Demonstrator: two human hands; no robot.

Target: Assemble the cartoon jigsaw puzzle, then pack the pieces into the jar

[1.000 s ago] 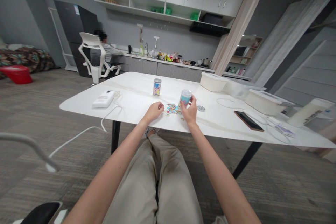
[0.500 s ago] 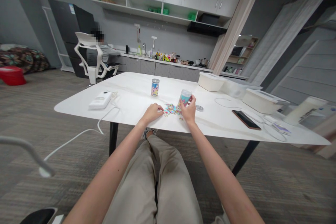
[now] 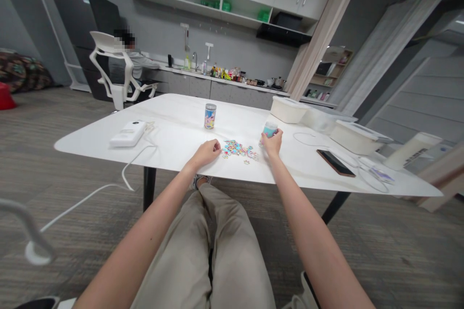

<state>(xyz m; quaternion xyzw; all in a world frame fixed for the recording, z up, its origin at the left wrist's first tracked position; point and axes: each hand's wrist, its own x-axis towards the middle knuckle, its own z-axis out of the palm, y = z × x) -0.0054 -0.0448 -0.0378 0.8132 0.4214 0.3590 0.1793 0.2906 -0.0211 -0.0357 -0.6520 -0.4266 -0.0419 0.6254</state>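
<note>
My right hand [image 3: 272, 143] is wrapped round a clear-topped can [image 3: 270, 129] with a blue printed side, on the right of the pile. Small colourful pieces [image 3: 237, 148], which look like jigsaw pieces, lie loosely heaped on the white table [image 3: 174, 125]. At the left edge of this heap rests my left hand [image 3: 207, 153], its fingers curled together; whether a piece is between them is hidden. A second printed can [image 3: 210, 116] with a silvery lid stands upright behind the heap.
A white box-shaped device [image 3: 128, 134] with a cable lies on the left. To the right are a phone [image 3: 335, 162], white lidded boxes [image 3: 288, 109], a tilted pale bottle [image 3: 412, 150] and loose cables. Beyond the table, a person sits on a white-framed chair [image 3: 118, 70].
My right hand has moved the can rightward, from over the pieces to beside them, uncovering more of the heap. The loose silver lid seen earlier is now hidden. My left hand stays beside the pieces.
</note>
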